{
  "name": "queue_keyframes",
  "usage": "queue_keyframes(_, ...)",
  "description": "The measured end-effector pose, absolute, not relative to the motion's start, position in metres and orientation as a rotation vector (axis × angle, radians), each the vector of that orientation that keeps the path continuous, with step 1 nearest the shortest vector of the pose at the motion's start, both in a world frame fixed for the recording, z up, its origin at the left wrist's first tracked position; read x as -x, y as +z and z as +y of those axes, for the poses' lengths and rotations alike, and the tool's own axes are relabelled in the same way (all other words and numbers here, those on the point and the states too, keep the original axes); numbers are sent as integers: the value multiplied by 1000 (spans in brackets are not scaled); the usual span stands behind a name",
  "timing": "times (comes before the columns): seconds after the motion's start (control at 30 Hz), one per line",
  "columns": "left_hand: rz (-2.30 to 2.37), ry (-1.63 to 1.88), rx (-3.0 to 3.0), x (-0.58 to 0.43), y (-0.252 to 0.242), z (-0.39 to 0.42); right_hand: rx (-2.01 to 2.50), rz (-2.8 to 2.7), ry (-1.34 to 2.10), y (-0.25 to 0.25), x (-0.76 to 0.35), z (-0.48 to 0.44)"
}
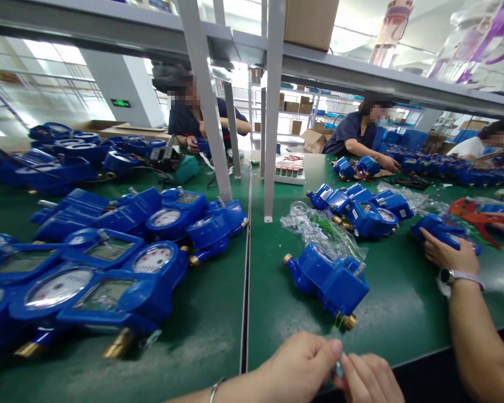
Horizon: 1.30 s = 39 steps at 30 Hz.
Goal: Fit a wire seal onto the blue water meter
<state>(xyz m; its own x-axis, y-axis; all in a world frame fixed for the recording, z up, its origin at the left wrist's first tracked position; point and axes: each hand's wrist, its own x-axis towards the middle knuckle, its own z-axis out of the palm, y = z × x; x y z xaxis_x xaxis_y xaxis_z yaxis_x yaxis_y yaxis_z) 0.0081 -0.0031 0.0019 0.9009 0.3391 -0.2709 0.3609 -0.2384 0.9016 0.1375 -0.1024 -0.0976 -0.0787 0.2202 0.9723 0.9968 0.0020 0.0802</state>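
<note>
At the bottom of the view my left hand (298,362) and my right hand (372,378) meet, both with closed fingers. Pinched between their fingertips is a small light-blue piece (339,369), mostly covered and too small to name. Just beyond them a blue water meter (334,280) with brass threaded ends lies on the green table (210,324); a thin green wire loops at its near end. Neither hand touches this meter. Behind it sits a clear plastic bag (319,224) with green wires inside.
Many blue meters (59,285) crowd the left side, and several more (367,210) lie behind the bag. A co-worker's hand (453,252) rests on another meter at right, near orange-red wires (474,218). Shelf posts (273,112) rise mid-table. Other people work across the table.
</note>
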Motion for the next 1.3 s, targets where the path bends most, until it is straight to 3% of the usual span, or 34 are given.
queue_keyframes(0.17,518,-1,-1925,-14,4,-4,1452,-1475,-791,-72,-129,-111)
queue_keyframes(0.37,505,86,-2046,-19,0,-1,1650,-777,335,-58,-96,-107)
queue_keyframes(0.43,477,65,-2029,-21,-1,4,1688,-763,323,-60,-93,-108)
queue_keyframes(0.57,435,-24,-2002,-28,0,14,1772,-1172,-265,-67,-101,-117)
queue_keyframes(0.63,421,-57,-2003,-32,1,16,1778,-1243,-348,-68,-106,-118)
queue_keyframes(0.77,444,-31,-2162,-35,3,13,1679,-847,484,-61,-111,-112)
queue_keyframes(0.83,442,-7,-2253,-36,4,13,1616,-715,717,-57,-110,-108)
queue_keyframes(0.9,427,-25,-2217,-38,3,18,1693,-802,548,-56,-110,-107)
queue_keyframes(1.0,424,-106,-2010,-42,0,27,1842,-1108,-127,-61,-111,-108)
queue_keyframes(1.07,429,-144,-1922,-44,-3,30,1863,-1253,-396,-66,-113,-107)
queue_keyframes(1.3,464,-29,-2198,-48,-6,29,1719,-826,559,-62,-120,-88)
